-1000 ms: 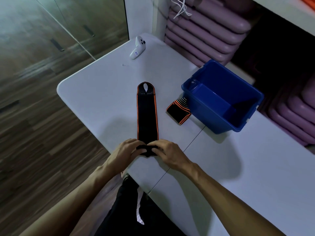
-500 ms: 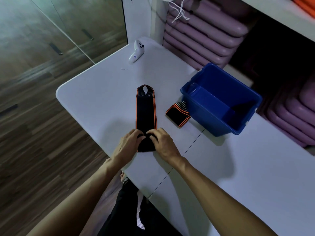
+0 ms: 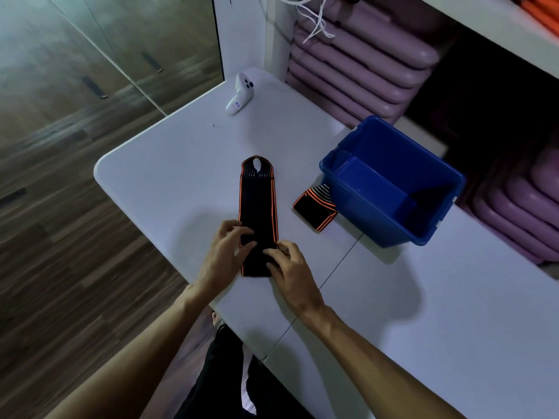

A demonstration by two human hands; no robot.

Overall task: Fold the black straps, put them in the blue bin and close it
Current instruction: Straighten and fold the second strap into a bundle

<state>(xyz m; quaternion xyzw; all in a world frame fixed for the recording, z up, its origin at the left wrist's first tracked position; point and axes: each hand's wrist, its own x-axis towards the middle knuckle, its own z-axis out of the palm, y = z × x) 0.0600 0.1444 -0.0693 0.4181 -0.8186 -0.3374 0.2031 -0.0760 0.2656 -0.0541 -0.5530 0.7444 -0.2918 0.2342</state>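
A long black strap (image 3: 257, 204) with orange edges lies flat on the white table (image 3: 169, 176), its looped end pointing away from me. Its near end is folded over on itself. My left hand (image 3: 225, 252) and my right hand (image 3: 292, 270) sit on either side of that fold, thumbs and fingertips pinching the doubled layer. A second black strap (image 3: 314, 211), folded small, lies against the left wall of the blue bin (image 3: 378, 225). The bin stands open and looks empty. No lid is in view.
A white hand controller (image 3: 240, 95) and a small screw (image 3: 217, 125) lie at the table's far end. Stacked purple mats (image 3: 357, 58) fill the shelves behind the bin. The table's rounded left edge drops to wooden floor (image 3: 60, 237).
Both hands have carried the strap's near end away from me, so the folded part has grown longer and the flat part shorter. The bin and the small folded strap have not moved.
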